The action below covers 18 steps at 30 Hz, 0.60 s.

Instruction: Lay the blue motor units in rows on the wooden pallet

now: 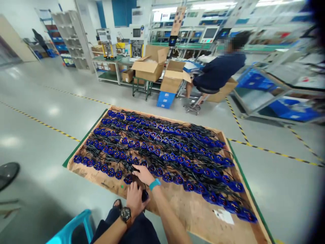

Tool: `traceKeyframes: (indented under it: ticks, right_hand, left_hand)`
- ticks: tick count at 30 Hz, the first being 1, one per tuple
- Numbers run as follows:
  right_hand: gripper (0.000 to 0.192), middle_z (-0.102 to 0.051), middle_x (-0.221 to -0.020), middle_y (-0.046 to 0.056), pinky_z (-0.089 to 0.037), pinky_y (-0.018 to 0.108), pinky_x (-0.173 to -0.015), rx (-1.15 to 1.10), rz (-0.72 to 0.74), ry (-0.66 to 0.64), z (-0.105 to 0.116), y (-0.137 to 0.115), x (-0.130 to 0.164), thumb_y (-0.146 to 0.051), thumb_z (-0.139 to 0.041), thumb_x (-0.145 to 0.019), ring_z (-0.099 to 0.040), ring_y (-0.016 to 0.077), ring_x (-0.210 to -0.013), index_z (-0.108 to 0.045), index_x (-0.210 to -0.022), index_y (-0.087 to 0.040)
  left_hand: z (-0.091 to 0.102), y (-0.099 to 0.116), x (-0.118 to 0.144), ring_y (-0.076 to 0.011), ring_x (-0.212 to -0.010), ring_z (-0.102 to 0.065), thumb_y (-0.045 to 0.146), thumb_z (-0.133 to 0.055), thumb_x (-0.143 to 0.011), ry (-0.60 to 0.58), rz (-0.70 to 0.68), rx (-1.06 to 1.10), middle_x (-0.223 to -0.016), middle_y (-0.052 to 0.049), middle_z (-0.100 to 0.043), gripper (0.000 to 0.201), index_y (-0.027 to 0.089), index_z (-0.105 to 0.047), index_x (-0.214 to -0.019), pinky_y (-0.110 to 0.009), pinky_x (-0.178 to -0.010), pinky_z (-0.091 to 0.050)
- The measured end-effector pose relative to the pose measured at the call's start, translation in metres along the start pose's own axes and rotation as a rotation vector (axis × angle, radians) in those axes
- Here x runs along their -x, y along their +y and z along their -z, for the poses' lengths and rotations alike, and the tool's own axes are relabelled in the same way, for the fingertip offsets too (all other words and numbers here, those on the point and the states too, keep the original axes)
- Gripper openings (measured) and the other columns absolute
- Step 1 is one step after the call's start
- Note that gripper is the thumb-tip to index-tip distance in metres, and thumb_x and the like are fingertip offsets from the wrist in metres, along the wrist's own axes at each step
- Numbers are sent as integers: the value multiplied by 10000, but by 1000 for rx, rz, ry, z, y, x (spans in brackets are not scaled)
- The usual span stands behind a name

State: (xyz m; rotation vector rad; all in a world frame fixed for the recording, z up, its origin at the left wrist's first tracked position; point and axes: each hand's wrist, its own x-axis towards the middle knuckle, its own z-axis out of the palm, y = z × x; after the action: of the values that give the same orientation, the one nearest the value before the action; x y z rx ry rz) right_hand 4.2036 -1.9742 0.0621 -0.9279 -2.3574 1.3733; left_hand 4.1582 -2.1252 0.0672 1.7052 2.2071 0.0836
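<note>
My left hand (135, 198), with a black watch on its wrist, is closed round a dark blue round part (145, 195) at the near edge of a wooden tray (188, 203). The hand covers much of that part. Just beyond it, my right hand (143, 174), with a teal wristband, has its fingers closed on a black cable (135, 169). Several rows of blue round parts (167, 177) with coloured insides lie in the tray, with bundles of black cable (177, 166) between the rows. One blue part (128, 179) sits right beside my left hand.
A white paper sheet (223, 216) lies in the tray near the front right. A blue plastic stool (73, 227) stands at the lower left. Beyond are open cardboard boxes (148, 67), a blue bin (165, 99) and a seated person (220, 69) at a workbench.
</note>
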Motion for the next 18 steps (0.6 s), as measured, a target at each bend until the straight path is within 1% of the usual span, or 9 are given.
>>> traceKeyframes:
  ticks: [3,7,9,11,12,14,16,17,18]
  right_hand:
    - [413,-692,-1235,112,-465,359,-1054,83,-16,-27,-7,-7,-7,-190,-599,-870,-637,242,-1180,-665,-1277,-173]
    - [407,-723,-1079,115,-512,382,-957,186,-22,-38,-11,-16,-4,-200,-602,-869,-654,265,-1078,-655,-1273,-200]
    - [445,-696,-1122,127,-507,377,-977,192,-5,-33,-6,-17,4,-184,-576,-876,-621,263,-1123,-616,-1319,-177]
    - [482,-620,-1282,143,-456,378,-1067,176,11,-2,0,-13,20,-163,-485,-920,-544,246,-1245,-542,-1398,-161]
    - [495,-569,-1356,142,-423,375,-1111,154,15,48,3,-9,31,-150,-422,-942,-502,230,-1298,-503,-1431,-160]
    - [515,-523,-1407,135,-394,379,-1146,85,15,217,3,1,59,-123,-317,-958,-468,208,-1332,-477,-1445,-163]
    - [505,-570,-1340,132,-440,402,-1109,10,4,394,-5,13,90,-111,-298,-945,-523,215,-1272,-521,-1395,-165]
    - [486,-601,-1291,127,-472,413,-1074,-16,-3,452,-12,18,106,-108,-312,-935,-557,222,-1226,-550,-1354,-169]
    - [463,-623,-1250,120,-497,418,-1039,-30,-13,482,-20,22,120,-105,-324,-928,-581,226,-1186,-571,-1313,-174]
  left_hand:
    - [1,3,-4,-347,-1135,-477,535,-627,-829,7,47,16,-1196,-151,-550,473,180,-636,-1142,-498,-966,-426]
    - [-1,-3,-3,-331,-1148,-460,545,-640,-830,43,3,45,-1255,-138,-531,532,202,-598,-1234,-495,-979,-421]
    - [-2,-5,-2,-326,-1140,-462,549,-646,-829,63,2,28,-1248,-130,-530,522,202,-597,-1216,-497,-978,-422]
    - [-2,-6,0,-316,-1117,-474,547,-644,-832,68,10,6,-1207,-119,-538,471,189,-614,-1135,-490,-970,-427]
    - [-2,-7,0,-313,-1109,-478,544,-647,-832,70,13,-3,-1188,-115,-541,448,182,-617,-1095,-487,-967,-430]
    - [-1,-9,1,-308,-1095,-483,521,-667,-822,80,1,-8,-1162,-108,-545,422,177,-612,-1060,-478,-954,-437]
    - [1,-13,2,-304,-1093,-484,481,-700,-801,100,-38,9,-1159,-103,-548,420,177,-600,-1072,-471,-947,-443]
    - [2,-16,3,-301,-1090,-486,462,-721,-784,108,-66,24,-1156,-101,-550,425,178,-597,-1074,-469,-944,-447]
    - [4,-20,4,-298,-1087,-490,445,-740,-767,115,-99,41,-1153,-101,-553,430,177,-595,-1070,-467,-942,-453]
